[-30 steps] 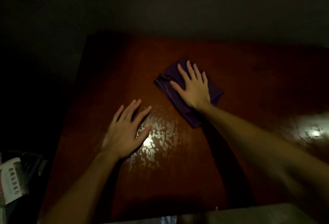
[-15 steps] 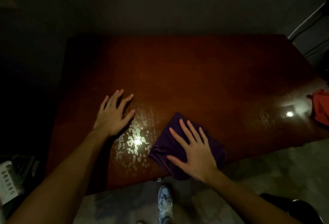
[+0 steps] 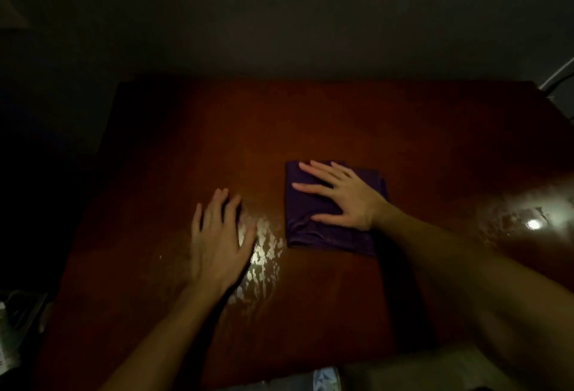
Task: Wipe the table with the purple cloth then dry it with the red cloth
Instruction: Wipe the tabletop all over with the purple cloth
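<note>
A folded purple cloth [image 3: 306, 219] lies flat on the dark red-brown table [image 3: 341, 117], near its middle. My right hand [image 3: 344, 195] presses down on the cloth with the fingers spread and pointing left. My left hand [image 3: 217, 241] rests flat on the bare tabletop to the left of the cloth, fingers apart, holding nothing. A patch of wet streaks [image 3: 264, 254] glints between my two hands. The red cloth is out of view.
The room is dim. A bright light reflection [image 3: 533, 224] shines on the wet tabletop at the right. The table's near edge runs along the bottom, with pale floor [image 3: 419, 369] and a shoe tip [image 3: 324, 378] below it. Papers [image 3: 6, 338] sit at the far left.
My right hand has slid the purple cloth from the near edge back toward the table's middle. The view has shifted, and the red cloth at the right has left the frame.
</note>
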